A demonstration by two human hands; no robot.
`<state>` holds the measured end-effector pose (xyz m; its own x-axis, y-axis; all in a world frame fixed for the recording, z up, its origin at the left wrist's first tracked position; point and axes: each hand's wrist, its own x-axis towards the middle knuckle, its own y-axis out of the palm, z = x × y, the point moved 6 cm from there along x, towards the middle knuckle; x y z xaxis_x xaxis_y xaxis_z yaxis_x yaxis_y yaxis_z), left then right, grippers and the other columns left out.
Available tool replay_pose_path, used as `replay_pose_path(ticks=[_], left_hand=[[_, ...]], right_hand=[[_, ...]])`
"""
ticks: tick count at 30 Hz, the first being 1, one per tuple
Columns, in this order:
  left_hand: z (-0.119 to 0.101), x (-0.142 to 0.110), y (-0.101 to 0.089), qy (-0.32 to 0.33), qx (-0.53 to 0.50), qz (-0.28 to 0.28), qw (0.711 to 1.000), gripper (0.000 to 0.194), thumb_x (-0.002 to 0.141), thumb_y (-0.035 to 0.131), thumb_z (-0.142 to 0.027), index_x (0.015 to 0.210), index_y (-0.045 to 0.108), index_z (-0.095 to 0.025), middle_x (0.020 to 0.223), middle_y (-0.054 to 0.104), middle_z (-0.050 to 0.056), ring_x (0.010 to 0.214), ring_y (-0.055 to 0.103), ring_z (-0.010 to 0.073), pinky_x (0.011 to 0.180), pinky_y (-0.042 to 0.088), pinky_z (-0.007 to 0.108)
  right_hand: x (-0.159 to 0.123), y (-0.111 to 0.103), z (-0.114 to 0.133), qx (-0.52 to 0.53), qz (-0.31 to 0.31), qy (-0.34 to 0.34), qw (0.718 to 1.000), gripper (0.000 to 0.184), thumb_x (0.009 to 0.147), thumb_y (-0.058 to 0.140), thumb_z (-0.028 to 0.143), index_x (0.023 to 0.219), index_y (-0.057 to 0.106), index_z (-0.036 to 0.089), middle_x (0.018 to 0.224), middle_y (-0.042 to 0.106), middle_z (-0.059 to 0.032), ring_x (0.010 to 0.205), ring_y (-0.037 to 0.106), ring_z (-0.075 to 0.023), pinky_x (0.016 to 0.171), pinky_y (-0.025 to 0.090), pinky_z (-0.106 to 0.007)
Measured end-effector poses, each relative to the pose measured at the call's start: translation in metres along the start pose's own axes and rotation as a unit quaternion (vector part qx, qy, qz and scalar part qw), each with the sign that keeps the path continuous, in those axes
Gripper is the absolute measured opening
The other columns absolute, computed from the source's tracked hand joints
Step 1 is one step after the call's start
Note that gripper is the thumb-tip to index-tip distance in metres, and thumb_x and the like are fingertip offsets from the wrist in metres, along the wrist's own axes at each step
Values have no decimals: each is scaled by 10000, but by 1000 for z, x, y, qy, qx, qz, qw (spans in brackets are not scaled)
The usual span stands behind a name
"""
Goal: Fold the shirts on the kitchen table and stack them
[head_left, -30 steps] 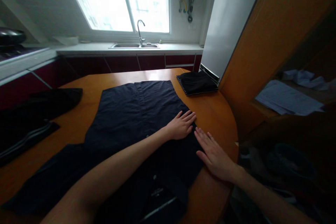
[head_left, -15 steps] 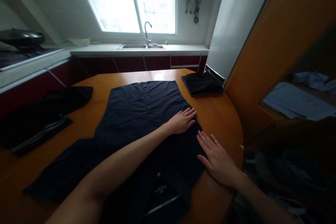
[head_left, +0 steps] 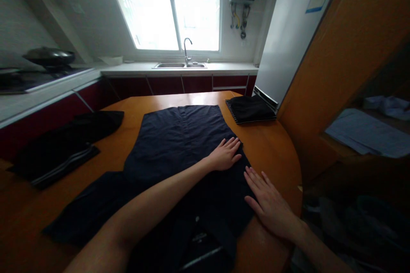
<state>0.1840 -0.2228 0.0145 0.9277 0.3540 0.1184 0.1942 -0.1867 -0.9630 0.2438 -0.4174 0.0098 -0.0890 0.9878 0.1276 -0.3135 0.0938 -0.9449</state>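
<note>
A dark navy shirt (head_left: pixel 179 136) lies spread on the wooden table (head_left: pixel 272 149), its collar toward me and its hem toward the window. One sleeve reaches out to the left; the right sleeve does not show. My left hand (head_left: pixel 224 153) rests flat on the shirt near its right side edge, fingers stretched out. Closer to me, my right hand (head_left: pixel 265 196) lies flat across the same edge, its fingertips on the cloth and its palm over the table. Neither hand grips any cloth.
Folded black clothing (head_left: pixel 251 108) sits at the table's far right. More black clothing with white stripes (head_left: pixel 60 149) lies on the left. Beyond the table are a counter with a sink (head_left: pixel 173 65), a pan (head_left: pixel 49 56) on the stove and a refrigerator (head_left: pixel 285 34).
The view has tilted up slightly, so everything appears lower and a little to the right. Both hands stay at about the same places on the shirt.
</note>
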Motion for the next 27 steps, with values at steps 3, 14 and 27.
replay_pose_path(ticks=[3,14,27], left_hand=[[18,7,-25,-39,-55,-62,996,533,1073,230,-403,1547,371,-207,1628,310,57,1527,213,207,1230,225,445],[31,-6,-9,-43,39,24,998,569,1068,253,-411,1585,270,-174,1655,220,75,1540,141,267,1228,159,520],[55,1,-19,-127,48,-77,988,614,1065,217,-496,1559,328,-149,1636,291,105,1532,192,263,1227,179,492]], right_hand=[[9,-9,-7,52,-36,26,998,594,1054,310,438,1605,217,236,1645,251,-80,1521,209,-231,1231,222,-532],[135,-6,-23,-36,-32,63,997,665,998,308,342,1574,253,14,1652,190,-168,1539,132,-263,1241,144,-490],[144,22,-45,-81,2,77,994,659,1005,270,374,1565,289,27,1649,232,-145,1536,158,-256,1239,146,-486]])
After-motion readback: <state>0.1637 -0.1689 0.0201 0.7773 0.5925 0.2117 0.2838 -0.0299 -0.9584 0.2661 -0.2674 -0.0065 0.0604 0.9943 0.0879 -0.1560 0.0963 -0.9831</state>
